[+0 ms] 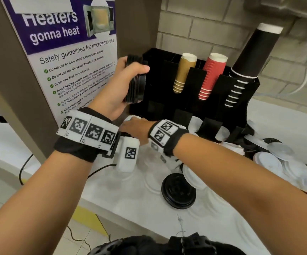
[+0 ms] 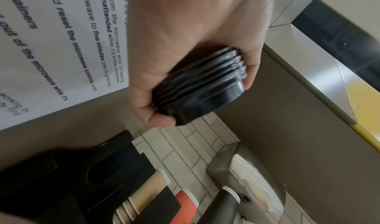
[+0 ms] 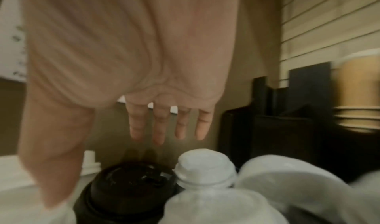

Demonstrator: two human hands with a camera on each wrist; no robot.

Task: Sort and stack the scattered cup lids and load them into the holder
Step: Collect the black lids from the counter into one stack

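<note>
Forearms fill the lower half of the head view, each wrist wrapped in a band of black-and-white markers. Left hand [image 1: 120,85], at centre left of the frame, curls fingers and thumb round a stack of black lids [image 1: 136,80] held on edge, just beside the left wall of the black holder [image 1: 241,115]; the left wrist view shows the nested rims [image 2: 202,84] clamped between thumb and fingers. Right hand [image 1: 136,128], below it, reaches left with straight, slightly spread fingers [image 3: 159,126] and holds nothing, hovering over a single black lid [image 3: 127,188] and white lids [image 3: 205,169] on the white counter [image 1: 130,203]. More white lids [image 1: 270,162] lie heaped at centre right. Upright in the holder stand gold cups [image 1: 184,72], red cups [image 1: 212,76] and tall black cups [image 1: 248,59]. A microwave safety poster [image 1: 71,52] occupies the upper left.
</note>
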